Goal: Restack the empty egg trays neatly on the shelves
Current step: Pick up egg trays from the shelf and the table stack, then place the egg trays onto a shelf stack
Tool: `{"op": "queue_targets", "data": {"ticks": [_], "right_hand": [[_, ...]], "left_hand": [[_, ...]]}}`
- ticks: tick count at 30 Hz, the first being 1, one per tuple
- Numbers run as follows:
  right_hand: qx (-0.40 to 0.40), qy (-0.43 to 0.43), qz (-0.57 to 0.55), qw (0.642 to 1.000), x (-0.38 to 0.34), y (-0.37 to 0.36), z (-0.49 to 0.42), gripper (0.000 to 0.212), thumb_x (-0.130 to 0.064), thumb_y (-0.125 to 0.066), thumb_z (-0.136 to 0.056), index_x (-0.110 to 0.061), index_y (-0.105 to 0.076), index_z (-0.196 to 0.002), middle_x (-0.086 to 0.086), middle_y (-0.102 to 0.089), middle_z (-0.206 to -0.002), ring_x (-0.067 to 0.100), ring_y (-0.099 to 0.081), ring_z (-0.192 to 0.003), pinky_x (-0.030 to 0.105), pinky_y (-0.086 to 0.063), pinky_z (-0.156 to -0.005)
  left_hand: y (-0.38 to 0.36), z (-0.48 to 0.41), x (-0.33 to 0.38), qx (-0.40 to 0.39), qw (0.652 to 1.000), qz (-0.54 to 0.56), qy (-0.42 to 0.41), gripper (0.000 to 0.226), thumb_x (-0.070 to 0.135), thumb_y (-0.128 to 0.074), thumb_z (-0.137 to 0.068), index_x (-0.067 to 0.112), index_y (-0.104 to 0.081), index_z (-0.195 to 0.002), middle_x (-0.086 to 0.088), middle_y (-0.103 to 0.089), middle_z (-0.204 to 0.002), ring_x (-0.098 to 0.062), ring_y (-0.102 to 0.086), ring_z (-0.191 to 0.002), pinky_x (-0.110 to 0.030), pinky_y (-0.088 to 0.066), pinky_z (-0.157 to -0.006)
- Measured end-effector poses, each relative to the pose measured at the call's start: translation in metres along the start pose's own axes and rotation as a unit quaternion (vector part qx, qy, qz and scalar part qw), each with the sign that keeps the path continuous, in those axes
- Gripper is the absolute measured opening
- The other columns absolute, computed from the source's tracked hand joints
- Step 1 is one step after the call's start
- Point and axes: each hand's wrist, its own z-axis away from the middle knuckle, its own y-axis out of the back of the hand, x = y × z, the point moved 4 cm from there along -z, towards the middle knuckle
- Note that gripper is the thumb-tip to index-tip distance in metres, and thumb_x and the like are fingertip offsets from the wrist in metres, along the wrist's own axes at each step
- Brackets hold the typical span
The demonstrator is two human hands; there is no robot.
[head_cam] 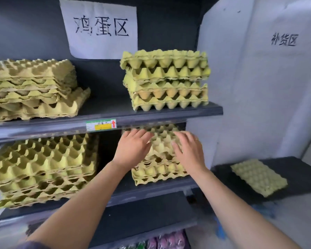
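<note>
Pressing flat w/ fingers straight, nothing gripped: left hand (pixel 133 147) on left half, right hand (pixel 188 150) on right half of tray stack (pixel 160 170) at lower shelf (pixel 169 188) right end, directly under palms; loose tray (pixel 258 177) nearer right hand.

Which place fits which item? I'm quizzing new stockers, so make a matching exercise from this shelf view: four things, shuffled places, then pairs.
Things: 1 paper sign; 2 single tray; 3 stack under the left hand and right hand; 4 price label.
Places: A lower shelf, right side; B back wall; C upper shelf front edge; D dark platform, far right.
Pairs: 1-B; 2-D; 3-A; 4-C.
</note>
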Motion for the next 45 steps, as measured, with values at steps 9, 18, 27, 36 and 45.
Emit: {"op": "queue_targets", "data": {"ticks": [9,18,27,36,45], "right_hand": [[0.080,-0.045,0.062,0.994,0.172,0.117,0.027,0.041,-0.034,-0.044,-0.086,-0.006,-0.068,-0.106,0.013,-0.067,-0.100,0.038,-0.063,-0.086,0.044,-0.053,-0.073],[0.031,-0.138,0.116,0.983,0.342,0.158,0.058,0.030,-0.024,-0.053,-0.091,-0.010,-0.065,-0.114,0.011,-0.063,-0.109,0.036,-0.059,-0.098,0.044,-0.047,-0.086],[-0.089,-0.244,0.166,0.951,0.506,0.172,0.062,0.033,-0.024,-0.052,-0.095,-0.019,-0.059,-0.127,0.003,-0.063,-0.118,0.025,-0.053,-0.111,0.039,-0.042,-0.092],[-0.167,-0.304,0.157,0.925,0.674,0.200,0.082,0.034,-0.028,-0.047,-0.098,-0.022,-0.053,-0.131,0.000,-0.060,-0.121,0.018,-0.052,-0.111,0.031,-0.042,-0.092],[-0.293,-0.326,0.089,0.894,0.820,0.181,0.070,0.039,-0.030,-0.049,-0.098,-0.021,-0.048,-0.136,0.004,-0.058,-0.124,0.019,-0.054,-0.112,0.035,-0.048,-0.092]], "left_hand": [[-0.020,-0.097,0.175,0.060,0.987,0.134,-0.063,0.033,0.030,-0.039,-0.085,0.014,-0.063,-0.103,-0.002,-0.064,-0.085,-0.028,-0.061,-0.077,-0.035,-0.045,-0.063],[-0.104,-0.173,0.299,0.007,0.962,0.245,-0.122,0.032,0.030,-0.039,-0.088,0.014,-0.065,-0.098,0.000,-0.066,-0.080,-0.028,-0.063,-0.073,-0.031,-0.045,-0.063],[-0.222,-0.279,0.420,-0.094,0.938,0.285,-0.174,0.024,0.026,-0.045,-0.095,0.020,-0.061,-0.112,0.002,-0.066,-0.099,-0.024,-0.061,-0.094,-0.033,-0.043,-0.077],[-0.324,-0.345,0.560,-0.142,0.926,0.290,-0.194,0.024,0.029,-0.044,-0.095,0.024,-0.060,-0.113,0.006,-0.065,-0.104,-0.019,-0.060,-0.098,-0.030,-0.040,-0.081],[-0.422,-0.363,0.613,-0.297,0.922,0.228,-0.094,0.027,0.033,-0.043,-0.096,0.028,-0.054,-0.121,0.008,-0.060,-0.116,-0.016,-0.053,-0.110,-0.033,-0.039,-0.091]]}}
